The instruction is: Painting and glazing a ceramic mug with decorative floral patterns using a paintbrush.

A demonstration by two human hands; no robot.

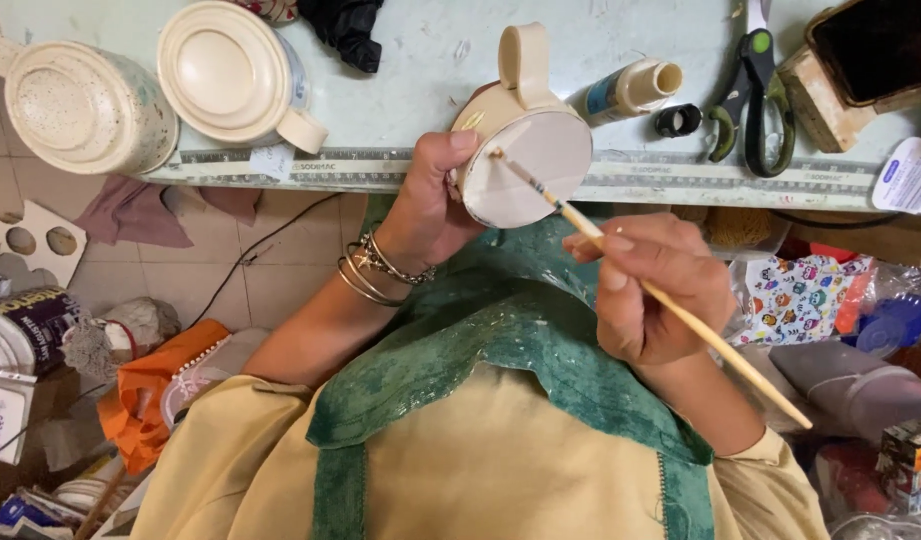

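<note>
Cream mug (525, 150): held on its side above the near edge of the counter (420, 70), base turned toward the camera, handle pointing up and away. The left hand (430, 205) is closed around the mug's left flank, thumb lying over the rim of the base, bangles at the wrist. The base is a flat, pale, unglazed-looking disc ringed by a glossy cream wall; a small yellowish mark shows on the wall by the thumb.

Thin brush (645, 285): long pale wooden shaft, pinched between thumb and fingers of the right hand (655, 295), which sits just right of and below the mug. The brush tip touches the upper left part of the mug's base; the far end of the shaft runs down to the right past the wrist.

On the counter:
- speckled mug (80, 105), upside down, far left;
- second cream mug (235, 70), also inverted, beside it;
- small tube with an open end (630, 90), just right of the held mug;
- small black cap (677, 120);
- green-handled scissors (750, 95);
- measuring strip (680, 178) along the front edge.
</note>
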